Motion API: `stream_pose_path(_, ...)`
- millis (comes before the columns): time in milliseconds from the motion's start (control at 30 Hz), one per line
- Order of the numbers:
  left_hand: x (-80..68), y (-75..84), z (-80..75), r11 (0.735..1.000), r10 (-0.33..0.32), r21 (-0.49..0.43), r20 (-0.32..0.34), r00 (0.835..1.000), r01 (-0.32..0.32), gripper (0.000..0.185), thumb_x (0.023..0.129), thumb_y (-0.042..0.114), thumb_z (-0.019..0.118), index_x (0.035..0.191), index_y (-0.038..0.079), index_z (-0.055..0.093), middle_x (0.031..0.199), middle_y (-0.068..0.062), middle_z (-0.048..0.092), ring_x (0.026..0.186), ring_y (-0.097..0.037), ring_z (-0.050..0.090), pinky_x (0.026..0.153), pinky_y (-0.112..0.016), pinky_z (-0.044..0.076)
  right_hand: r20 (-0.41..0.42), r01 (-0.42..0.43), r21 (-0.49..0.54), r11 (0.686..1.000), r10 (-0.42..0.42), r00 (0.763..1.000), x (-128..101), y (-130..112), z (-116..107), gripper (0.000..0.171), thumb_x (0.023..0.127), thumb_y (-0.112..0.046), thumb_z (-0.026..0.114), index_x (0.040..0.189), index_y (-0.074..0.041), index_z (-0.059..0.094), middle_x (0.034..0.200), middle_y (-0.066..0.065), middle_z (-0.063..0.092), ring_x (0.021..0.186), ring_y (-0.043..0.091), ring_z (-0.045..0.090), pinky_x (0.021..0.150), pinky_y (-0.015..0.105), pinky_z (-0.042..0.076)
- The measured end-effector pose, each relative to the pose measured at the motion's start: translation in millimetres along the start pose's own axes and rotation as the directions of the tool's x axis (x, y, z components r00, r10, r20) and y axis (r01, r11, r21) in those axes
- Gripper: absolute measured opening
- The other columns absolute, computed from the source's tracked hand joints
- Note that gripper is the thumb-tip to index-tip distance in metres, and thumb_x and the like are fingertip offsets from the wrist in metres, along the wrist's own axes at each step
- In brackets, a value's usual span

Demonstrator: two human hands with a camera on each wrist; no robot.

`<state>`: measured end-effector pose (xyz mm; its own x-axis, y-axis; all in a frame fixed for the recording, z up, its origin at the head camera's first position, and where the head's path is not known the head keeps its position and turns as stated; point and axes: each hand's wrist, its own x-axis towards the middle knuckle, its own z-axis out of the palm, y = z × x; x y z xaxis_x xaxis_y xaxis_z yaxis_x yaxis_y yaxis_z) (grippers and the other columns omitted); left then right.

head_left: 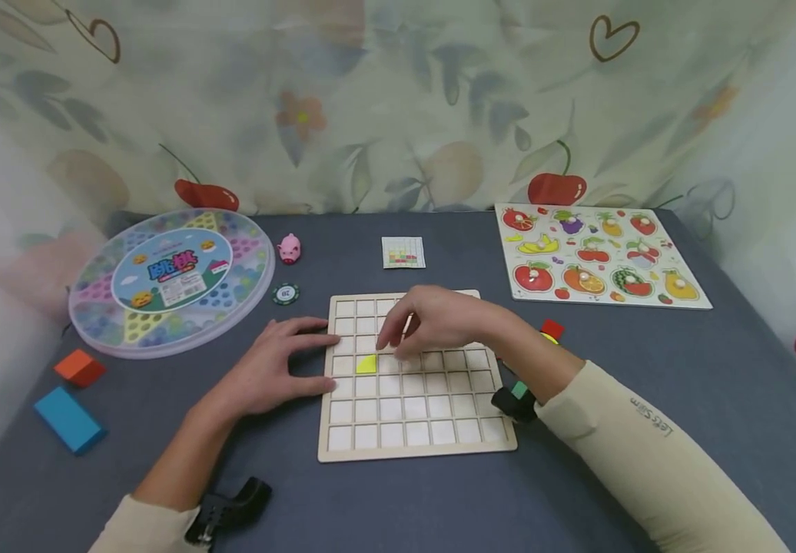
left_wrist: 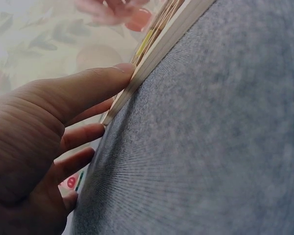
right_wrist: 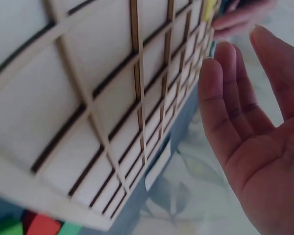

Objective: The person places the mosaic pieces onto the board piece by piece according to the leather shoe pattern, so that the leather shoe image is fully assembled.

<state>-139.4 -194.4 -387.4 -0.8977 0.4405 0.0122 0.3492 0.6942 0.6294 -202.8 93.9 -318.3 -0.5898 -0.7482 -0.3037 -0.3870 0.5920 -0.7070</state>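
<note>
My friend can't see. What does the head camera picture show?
Two hands work at a wooden grid board on a grey table: the left hand rests flat at its left edge, and the right hand hovers above a yellow tile. A marble game, fruit puzzle and blocks lie around.

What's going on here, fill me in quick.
A person sits at a grey table with a wooden grid board in front of them. The left hand lies flat against the board's left edge, fingers straight. The right hand hovers over the upper cells with relaxed fingers, holding nothing visible. One yellow tile lies in a cell, tilted, not seated flat. The other visible cells are bare. A small pattern card lies beyond the board.
</note>
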Motion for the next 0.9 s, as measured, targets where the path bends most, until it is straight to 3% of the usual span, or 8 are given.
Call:
stream_pose_path(300,-6.3,-0.3,-1.7,1.0,-0.001,0.005,-0.009,1.0,0.001,0.062,0.087,0.042,0.083,0.141,0.016,0.066,0.155,-0.017,0.048,0.148,-0.042,0.037,0.122,-0.072,0.004,-0.074,-0.025,0.036,0.999,0.028,0.997,-37,7,-15,0.02,0.092,-0.012,0.077,0.112,-0.012,0.081,0.102,0.0,0.077,0.095,0.015,0.07,0.083,0.034,0.057)
stream_pose_path(567,-3.3,0.9,-1.3,1.0,0.017,0.015,-0.003,1.0,-0.017,0.062,0.088,0.042,0.082,0.142,0.016,0.065,0.155,-0.017,0.048,0.148,-0.042,0.037,0.122,-0.072,0.004,-0.179,-0.049,0.082,0.995,0.063,0.982,-85,38,-31,0.022,0.093,-0.011,0.076,0.114,-0.005,0.078,0.111,0.013,0.076,0.094,0.021,0.072,0.079,0.034,0.061)
stream_pose_path(900,-0.7,0.4,1.4,1.0,0.016,0.01,0.004,1.0,-0.016,0.062,0.088,0.043,0.082,0.141,0.017,0.066,0.155,-0.017,0.048,0.147,-0.042,0.038,0.122,-0.072,0.004,-0.265,-0.26,-0.024,0.965,0.245,0.933,-131,87,-42,0.027,0.092,-0.012,0.077,0.118,-0.006,0.076,0.109,0.006,0.076,0.095,0.018,0.067,0.08,0.03,0.058)
